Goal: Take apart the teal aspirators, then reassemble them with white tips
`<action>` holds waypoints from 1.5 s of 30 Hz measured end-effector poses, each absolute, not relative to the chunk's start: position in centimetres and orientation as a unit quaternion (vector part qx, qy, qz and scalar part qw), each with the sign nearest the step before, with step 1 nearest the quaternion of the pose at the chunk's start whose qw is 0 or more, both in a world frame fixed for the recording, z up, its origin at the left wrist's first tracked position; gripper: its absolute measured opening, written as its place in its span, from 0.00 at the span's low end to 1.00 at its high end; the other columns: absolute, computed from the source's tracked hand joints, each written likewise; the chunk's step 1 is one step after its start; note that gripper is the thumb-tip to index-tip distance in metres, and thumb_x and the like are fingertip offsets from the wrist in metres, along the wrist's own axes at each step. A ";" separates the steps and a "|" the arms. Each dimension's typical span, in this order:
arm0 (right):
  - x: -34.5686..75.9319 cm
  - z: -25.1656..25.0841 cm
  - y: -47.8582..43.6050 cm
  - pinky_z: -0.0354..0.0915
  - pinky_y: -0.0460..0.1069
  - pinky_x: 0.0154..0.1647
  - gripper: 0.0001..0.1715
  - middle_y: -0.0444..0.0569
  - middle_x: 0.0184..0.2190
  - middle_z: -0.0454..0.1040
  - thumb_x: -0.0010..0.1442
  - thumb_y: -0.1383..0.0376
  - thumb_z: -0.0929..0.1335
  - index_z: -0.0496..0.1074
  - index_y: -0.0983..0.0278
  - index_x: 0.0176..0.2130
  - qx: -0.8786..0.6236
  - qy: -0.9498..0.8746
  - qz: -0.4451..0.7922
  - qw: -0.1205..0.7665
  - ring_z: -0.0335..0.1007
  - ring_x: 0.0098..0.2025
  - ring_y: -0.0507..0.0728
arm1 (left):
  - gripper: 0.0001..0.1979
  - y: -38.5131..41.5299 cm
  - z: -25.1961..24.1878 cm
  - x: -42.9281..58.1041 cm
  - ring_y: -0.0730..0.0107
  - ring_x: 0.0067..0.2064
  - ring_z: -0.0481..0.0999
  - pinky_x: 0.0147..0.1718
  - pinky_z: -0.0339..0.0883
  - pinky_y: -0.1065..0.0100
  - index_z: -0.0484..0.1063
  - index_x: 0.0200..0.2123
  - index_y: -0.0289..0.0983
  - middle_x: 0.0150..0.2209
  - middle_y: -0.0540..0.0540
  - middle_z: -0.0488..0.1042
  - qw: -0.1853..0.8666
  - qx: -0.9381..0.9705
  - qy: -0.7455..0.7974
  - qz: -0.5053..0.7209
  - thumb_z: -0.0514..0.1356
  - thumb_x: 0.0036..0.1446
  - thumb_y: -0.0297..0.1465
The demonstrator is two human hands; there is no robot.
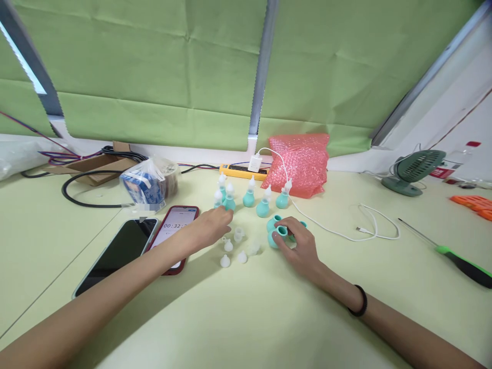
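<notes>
My left hand [212,226] has its fingers closed at the base of a teal nasal aspirator [229,203] with a white tip; the fingertips are partly hidden. Other assembled aspirators [263,207] stand upright around it and to its right. My right hand [300,245] has thumb and fingers around an open-topped teal bulb [275,240]. A second teal bulb [274,222] is just behind that one, and another is partly hidden by the fingers. Between my hands lie several small white nozzle tips [225,261] and a translucent collar [239,234].
Two phones lie left: one dark-screened [115,256], one red-cased showing a timer [175,220]. Behind are a bagged blue pack [144,187], a yellow power strip [238,171] and pink bubble wrap [300,164]. A white cable [338,236], screwdriver [457,259] and small fan [415,171] are right.
</notes>
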State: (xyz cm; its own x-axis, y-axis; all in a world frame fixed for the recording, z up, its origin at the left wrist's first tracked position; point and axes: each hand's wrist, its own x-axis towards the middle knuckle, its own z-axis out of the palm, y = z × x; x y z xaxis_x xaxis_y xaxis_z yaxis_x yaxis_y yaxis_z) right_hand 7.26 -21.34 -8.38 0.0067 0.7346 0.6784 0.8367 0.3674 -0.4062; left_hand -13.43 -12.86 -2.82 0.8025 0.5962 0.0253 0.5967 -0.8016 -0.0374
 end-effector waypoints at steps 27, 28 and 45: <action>8.1 -8.2 -20.7 0.52 0.43 0.19 0.07 0.43 0.19 0.69 0.50 0.63 0.66 0.68 0.65 0.26 -0.520 -0.720 -0.234 0.396 0.61 0.19 0.47 | 0.16 -10.5 -1.5 -13.5 0.59 0.39 0.68 0.29 0.64 0.68 0.59 0.47 0.36 0.38 0.42 0.66 0.142 -0.867 -0.468 -0.091 0.46 0.57 0.35; 8.1 -8.2 -20.7 0.53 0.43 0.19 0.07 0.44 0.20 0.69 0.50 0.62 0.66 0.68 0.65 0.26 -0.522 -0.720 -0.235 0.391 0.61 0.19 0.47 | 0.17 -10.5 -1.5 -13.6 0.59 0.38 0.69 0.29 0.64 0.68 0.57 0.49 0.36 0.39 0.41 0.65 0.140 -0.867 -0.469 -0.095 0.46 0.57 0.36; 7.8 -8.3 -21.0 0.53 0.45 0.23 0.06 0.44 0.21 0.68 0.50 0.63 0.65 0.66 0.65 0.27 -0.535 -0.726 -0.213 0.376 0.60 0.20 0.49 | 0.15 -7.7 -4.4 -15.0 0.50 0.41 0.65 0.38 0.52 0.48 0.66 0.45 0.45 0.31 0.41 0.72 0.078 -0.884 -0.459 -0.046 0.48 0.55 0.35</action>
